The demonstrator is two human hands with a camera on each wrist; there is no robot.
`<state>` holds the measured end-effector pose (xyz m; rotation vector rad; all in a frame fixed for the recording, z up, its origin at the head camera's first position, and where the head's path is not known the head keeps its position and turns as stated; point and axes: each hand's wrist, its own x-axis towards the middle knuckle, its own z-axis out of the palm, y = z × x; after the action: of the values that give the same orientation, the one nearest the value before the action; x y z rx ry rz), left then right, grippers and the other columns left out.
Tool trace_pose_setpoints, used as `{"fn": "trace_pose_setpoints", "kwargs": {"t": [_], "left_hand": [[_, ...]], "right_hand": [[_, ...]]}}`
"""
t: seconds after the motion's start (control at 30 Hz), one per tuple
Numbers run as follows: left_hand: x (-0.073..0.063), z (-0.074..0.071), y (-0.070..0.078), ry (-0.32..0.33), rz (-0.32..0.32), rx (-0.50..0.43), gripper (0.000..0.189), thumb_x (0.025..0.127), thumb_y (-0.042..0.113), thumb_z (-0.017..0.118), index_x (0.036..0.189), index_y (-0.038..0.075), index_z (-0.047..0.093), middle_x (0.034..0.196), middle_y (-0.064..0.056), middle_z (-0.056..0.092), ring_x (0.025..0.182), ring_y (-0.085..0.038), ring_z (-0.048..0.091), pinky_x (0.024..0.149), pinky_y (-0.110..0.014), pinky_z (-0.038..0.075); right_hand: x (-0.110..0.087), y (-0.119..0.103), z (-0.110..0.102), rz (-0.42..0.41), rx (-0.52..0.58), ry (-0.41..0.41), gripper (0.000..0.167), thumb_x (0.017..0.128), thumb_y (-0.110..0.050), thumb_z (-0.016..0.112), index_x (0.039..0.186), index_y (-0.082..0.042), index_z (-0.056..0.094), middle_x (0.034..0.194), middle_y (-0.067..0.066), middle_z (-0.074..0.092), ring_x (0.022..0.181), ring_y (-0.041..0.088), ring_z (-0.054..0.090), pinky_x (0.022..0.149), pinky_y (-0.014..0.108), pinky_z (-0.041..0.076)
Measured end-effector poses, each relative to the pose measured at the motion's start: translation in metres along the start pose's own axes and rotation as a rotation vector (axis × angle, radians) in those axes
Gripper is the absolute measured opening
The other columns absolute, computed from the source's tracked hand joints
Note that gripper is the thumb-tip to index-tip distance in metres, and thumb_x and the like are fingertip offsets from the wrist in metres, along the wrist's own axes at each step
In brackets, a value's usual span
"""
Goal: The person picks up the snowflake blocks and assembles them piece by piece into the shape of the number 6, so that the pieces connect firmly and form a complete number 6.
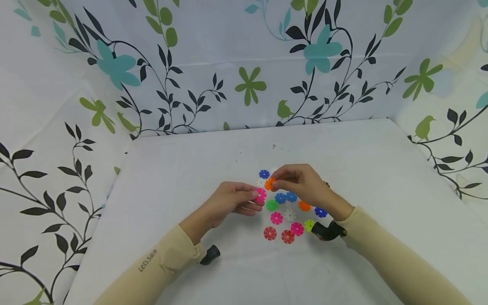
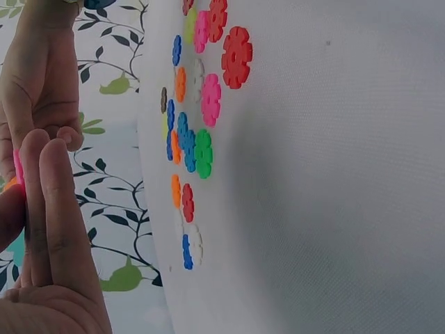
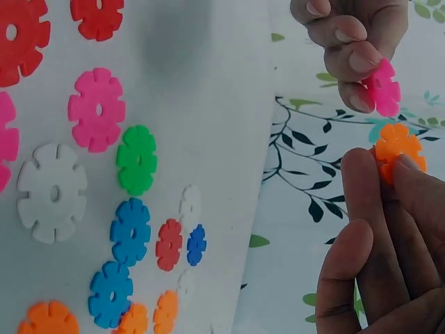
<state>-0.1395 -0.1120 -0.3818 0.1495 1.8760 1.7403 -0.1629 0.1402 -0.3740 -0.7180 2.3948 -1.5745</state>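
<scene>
Beige left sleeve (image 1: 152, 262) and right sleeve (image 1: 396, 258), both cut off by the frame, reach in from the near left and near right of the green disc (image 1: 272, 205); the left one's lettering is creased and partly unreadable. Just left of the green disc and above the table (image 1: 183, 169), the left hand (image 1: 233, 199) pinches one pink disc (image 1: 261, 195), fingertips hiding part of it. Beyond the green disc, the right hand (image 1: 306, 184) has finger and thumb clamped on one orange disc (image 1: 269, 184); a narrow gap separates the two held pieces in the right wrist view.

Lying around the single green disc, the head view shows two mid-blue discs (image 1: 280, 198) just right and beyond, two dark blue discs (image 1: 321, 212), two pink ones nearer, two full red discs (image 1: 270, 233) nearer still, and one yellow disc (image 1: 308, 225) near right, partly covered by a black mount (image 1: 328, 231). Under that mount, only a sliver of red shows. White discs (image 1: 289, 215) blend into the cloth; the right wrist view shows three, plus three loose orange pieces, all three cut off or overlapped.
</scene>
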Motion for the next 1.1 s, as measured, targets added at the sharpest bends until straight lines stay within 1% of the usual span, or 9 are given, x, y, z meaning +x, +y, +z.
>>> {"fn": "trace_pose_setpoints", "kwargs": {"t": [0.3,0.5,0.77,0.9,1.0,1.1], "left_hand": [[-0.002,0.003,-0.006,-0.003,0.003,-0.021,0.039,0.1,0.024,0.065,0.131,0.0,0.064,0.107,-0.014,0.075,0.105,-0.035,0.07,0.087,-0.036,0.057],[-0.004,0.004,-0.004,0.002,-0.008,-0.055,0.038,0.1,0.023,0.066,0.132,0.002,0.065,0.108,-0.014,0.075,0.106,-0.036,0.07,0.085,-0.036,0.057],[-0.006,0.002,0.0,0.013,-0.02,-0.087,0.037,0.1,0.022,0.067,0.13,0.002,0.067,0.107,-0.015,0.075,0.102,-0.034,0.072,0.083,-0.036,0.058],[-0.007,0.004,0.002,0.029,-0.022,-0.084,0.036,0.099,0.021,0.067,0.129,0.001,0.067,0.105,-0.015,0.075,0.101,-0.034,0.072,0.083,-0.036,0.058],[-0.008,0.008,0.005,0.053,-0.009,-0.097,0.034,0.099,0.019,0.068,0.126,0.0,0.069,0.102,-0.016,0.076,0.097,-0.032,0.073,0.083,-0.036,0.058],[-0.01,0.011,0.009,0.08,0.004,-0.115,0.03,0.098,0.016,0.068,0.123,-0.001,0.07,0.099,-0.017,0.076,0.092,-0.029,0.075,0.084,-0.037,0.057]], "right_hand": [[0.001,0.0,0.005,0.006,0.022,0.009,0.018,0.094,-0.01,0.072,0.112,-0.004,0.072,0.102,0.005,0.076,0.095,0.019,0.074,0.085,0.031,0.057],[0.0,0.0,0.006,0.007,0.032,0.004,0.019,0.094,-0.009,0.072,0.112,-0.004,0.072,0.102,0.006,0.076,0.095,0.019,0.074,0.085,0.031,0.057],[0.002,-0.002,0.007,-0.041,0.044,-0.003,0.017,0.094,-0.007,0.073,0.111,-0.004,0.073,0.101,0.005,0.075,0.096,0.018,0.073,0.085,0.032,0.057],[0.002,-0.003,0.009,-0.067,0.013,0.003,0.017,0.093,-0.008,0.074,0.11,-0.006,0.073,0.099,0.003,0.075,0.095,0.017,0.073,0.084,0.032,0.058],[0.0,-0.005,0.01,-0.09,-0.026,0.021,0.017,0.093,-0.009,0.074,0.11,-0.007,0.074,0.098,0.001,0.075,0.096,0.017,0.072,0.083,0.032,0.058],[-0.002,-0.006,0.011,-0.109,-0.043,0.04,0.016,0.093,-0.009,0.074,0.109,-0.008,0.074,0.098,0.0,0.075,0.096,0.018,0.072,0.082,0.033,0.058]]}}
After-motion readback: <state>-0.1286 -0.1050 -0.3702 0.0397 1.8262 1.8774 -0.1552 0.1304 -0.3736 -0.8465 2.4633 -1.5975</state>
